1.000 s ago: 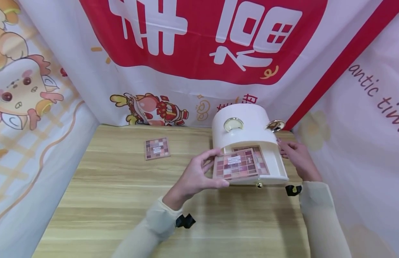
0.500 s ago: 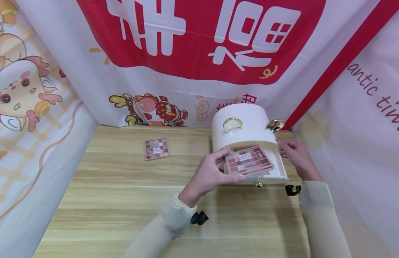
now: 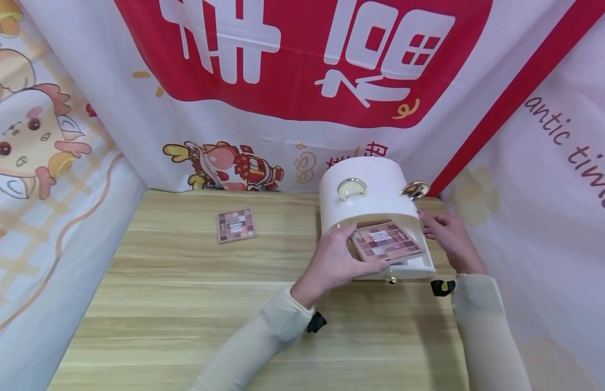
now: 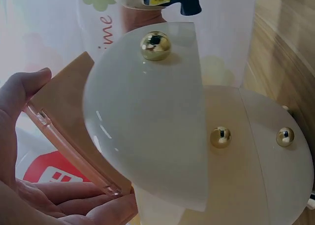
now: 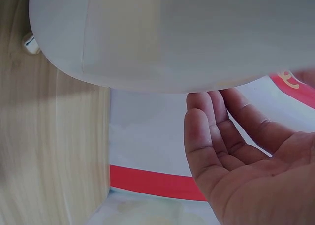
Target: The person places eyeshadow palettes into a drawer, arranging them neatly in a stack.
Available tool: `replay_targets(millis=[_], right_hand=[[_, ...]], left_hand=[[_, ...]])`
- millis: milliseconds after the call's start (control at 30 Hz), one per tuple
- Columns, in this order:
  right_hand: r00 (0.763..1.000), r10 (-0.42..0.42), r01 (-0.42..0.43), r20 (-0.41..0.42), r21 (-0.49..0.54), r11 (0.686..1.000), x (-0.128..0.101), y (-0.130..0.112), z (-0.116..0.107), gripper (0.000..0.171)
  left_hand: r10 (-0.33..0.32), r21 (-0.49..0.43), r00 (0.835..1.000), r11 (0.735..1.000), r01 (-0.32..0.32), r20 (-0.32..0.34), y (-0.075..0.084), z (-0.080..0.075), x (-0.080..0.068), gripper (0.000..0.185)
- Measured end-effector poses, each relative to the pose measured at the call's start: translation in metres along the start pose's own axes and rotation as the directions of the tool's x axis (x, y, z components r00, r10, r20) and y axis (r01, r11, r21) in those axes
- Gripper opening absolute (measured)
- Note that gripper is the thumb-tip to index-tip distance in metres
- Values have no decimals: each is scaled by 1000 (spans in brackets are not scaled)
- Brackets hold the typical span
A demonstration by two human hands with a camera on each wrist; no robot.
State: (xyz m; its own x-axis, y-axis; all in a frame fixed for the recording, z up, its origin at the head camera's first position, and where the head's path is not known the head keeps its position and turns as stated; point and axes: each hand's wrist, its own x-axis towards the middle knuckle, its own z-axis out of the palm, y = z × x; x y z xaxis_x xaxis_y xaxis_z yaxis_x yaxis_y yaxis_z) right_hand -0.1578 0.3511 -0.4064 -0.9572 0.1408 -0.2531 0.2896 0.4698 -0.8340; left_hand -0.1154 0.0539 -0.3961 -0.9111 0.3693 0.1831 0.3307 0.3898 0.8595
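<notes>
My left hand [image 3: 334, 262] grips one edge of a pink eyeshadow palette [image 3: 386, 243], thumb on the near side and fingers on the far side. The palette hangs tilted over the pulled-out top drawer [image 3: 416, 270] of a white rounded storage box [image 3: 368, 195]. In the left wrist view its plain back [image 4: 74, 121] leans close to the drawer's curved front [image 4: 147, 121]. Beneath it in the drawer lies another palette [image 3: 373, 222], mostly covered. My right hand [image 3: 449, 239] rests its fingertips on the box's right side; the right wrist view shows these fingers [image 5: 201, 129] slightly bent.
A third palette [image 3: 236, 226] lies flat on the wooden table [image 3: 185, 304], left of the box. Two gold-rimmed round ears [image 3: 352, 188] stand up from the box. Lower drawers with gold knobs [image 4: 220, 137] are pushed in. Printed cloth [image 3: 292, 65] hangs behind and at both sides.
My left hand has carried the palette rightward, from the drawer's left part to above its middle and right, turning it slightly. The right hand stays at the box's side.
</notes>
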Motion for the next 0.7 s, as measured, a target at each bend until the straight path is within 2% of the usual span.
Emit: replay_targets(millis=[233, 400, 567, 700], right_hand=[[1000, 13, -13, 4, -12, 1000, 1, -1, 1, 87], [1000, 26, -26, 2, -17, 1000, 1, -1, 1, 89], [1000, 16, -16, -12, -14, 1000, 0, -1, 2, 87], [1000, 11, -11, -21, -18, 1000, 0, -1, 2, 86]], left_hand=[[-16, 148, 1000, 989, 16, -1, 3, 5, 6, 98], [-13, 222, 1000, 975, 14, -5, 5, 9, 12, 96], [-25, 265, 1000, 964, 27, -13, 6, 13, 16, 93], [-7, 266, 1000, 964, 13, -22, 5, 15, 18, 87]])
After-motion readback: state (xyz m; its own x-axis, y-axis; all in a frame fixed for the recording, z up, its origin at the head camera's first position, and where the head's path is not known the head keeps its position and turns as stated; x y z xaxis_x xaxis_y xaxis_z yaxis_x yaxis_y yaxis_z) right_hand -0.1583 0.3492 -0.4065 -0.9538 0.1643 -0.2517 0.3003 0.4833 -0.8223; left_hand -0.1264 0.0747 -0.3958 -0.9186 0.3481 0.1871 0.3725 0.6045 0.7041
